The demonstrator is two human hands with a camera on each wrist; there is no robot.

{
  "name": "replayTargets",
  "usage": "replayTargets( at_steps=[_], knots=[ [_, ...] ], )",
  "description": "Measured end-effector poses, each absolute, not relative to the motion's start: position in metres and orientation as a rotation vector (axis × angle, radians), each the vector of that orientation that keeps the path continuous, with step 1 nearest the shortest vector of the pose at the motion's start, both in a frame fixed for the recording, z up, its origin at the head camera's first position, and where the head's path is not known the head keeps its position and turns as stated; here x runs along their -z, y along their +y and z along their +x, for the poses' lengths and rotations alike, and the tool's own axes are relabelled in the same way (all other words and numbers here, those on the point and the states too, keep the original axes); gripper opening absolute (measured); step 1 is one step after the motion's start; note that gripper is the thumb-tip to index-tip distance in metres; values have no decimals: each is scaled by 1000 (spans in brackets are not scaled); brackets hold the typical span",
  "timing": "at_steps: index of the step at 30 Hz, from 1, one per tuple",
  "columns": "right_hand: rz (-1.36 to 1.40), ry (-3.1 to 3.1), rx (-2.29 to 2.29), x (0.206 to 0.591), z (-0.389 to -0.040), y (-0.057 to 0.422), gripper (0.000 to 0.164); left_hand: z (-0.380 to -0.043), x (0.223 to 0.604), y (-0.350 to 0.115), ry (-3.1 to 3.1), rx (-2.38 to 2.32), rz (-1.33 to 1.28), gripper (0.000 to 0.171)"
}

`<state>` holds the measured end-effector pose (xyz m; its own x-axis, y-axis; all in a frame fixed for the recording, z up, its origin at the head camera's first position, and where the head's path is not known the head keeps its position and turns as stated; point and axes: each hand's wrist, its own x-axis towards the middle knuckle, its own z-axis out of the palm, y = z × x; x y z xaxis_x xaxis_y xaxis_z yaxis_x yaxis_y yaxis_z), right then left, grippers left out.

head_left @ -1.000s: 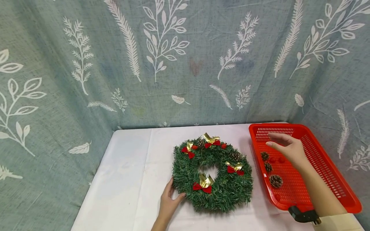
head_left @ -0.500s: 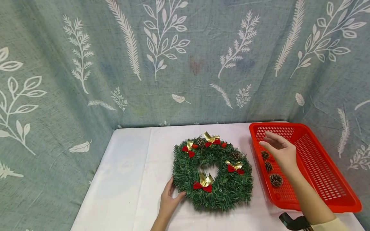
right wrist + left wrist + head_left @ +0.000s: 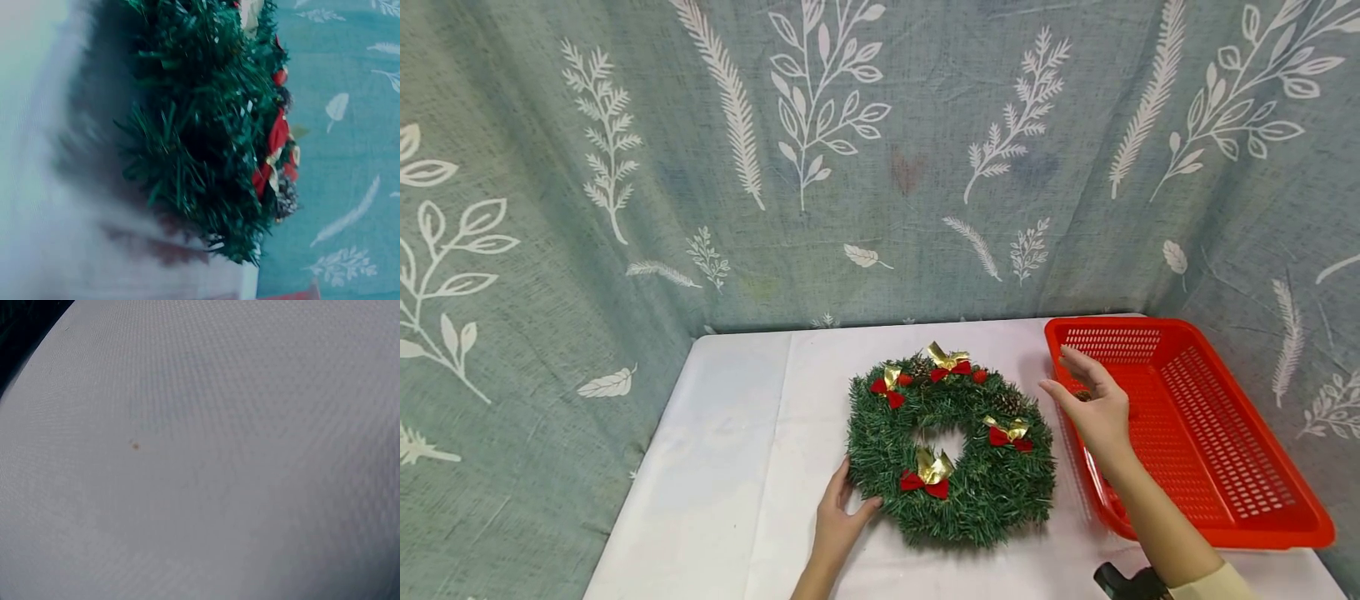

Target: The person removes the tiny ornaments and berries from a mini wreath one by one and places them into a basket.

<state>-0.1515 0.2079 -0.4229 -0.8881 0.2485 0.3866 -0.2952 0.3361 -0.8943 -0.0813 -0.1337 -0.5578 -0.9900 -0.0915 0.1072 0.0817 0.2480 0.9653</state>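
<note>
A green Christmas wreath (image 3: 891, 446) lies flat on the white-covered table, trimmed with red bows topped with gold ribbon, pine cones and small red balls. My left hand (image 3: 837, 521) touches its lower left edge, thumb and fingers spread apart, fingertips right at the greenery. Above the left rim of the red basket (image 3: 1210, 450) hovers my right hand (image 3: 1101, 412), fingers loosely curved toward the wreath and nothing between them. In the right wrist view the wreath (image 3: 200, 106) appears from the side. The left wrist view has only white tablecloth (image 3: 206, 475) and a dark corner.
Pine cones in the basket are mostly hidden behind my right hand and forearm. A black wrist device (image 3: 1127, 581) sits below the right forearm. Behind the table hangs a grey-green curtain (image 3: 850, 167) with white leaf prints.
My right hand has moved left, from over the inside of the basket to its left rim, nearer the wreath. The left hand and the wreath have stayed in place.
</note>
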Motion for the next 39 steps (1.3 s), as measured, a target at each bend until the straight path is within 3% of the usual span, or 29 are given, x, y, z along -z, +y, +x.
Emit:
replayTargets(
  at_steps=[12, 24, 39],
  knots=[
    [-12, -2162, -1530, 443, -158, 190, 60, -90, 596, -139, -2335, 1825, 4, 83],
    [-62, -2171, -1619, 465, -170, 170, 67, -83, 562, -134, -2374, 1808, 7, 80],
    [37, -2235, -1433, 506, -174, 161, 74, -83, 560, -134, -2371, 1855, 10, 80]
  ],
)
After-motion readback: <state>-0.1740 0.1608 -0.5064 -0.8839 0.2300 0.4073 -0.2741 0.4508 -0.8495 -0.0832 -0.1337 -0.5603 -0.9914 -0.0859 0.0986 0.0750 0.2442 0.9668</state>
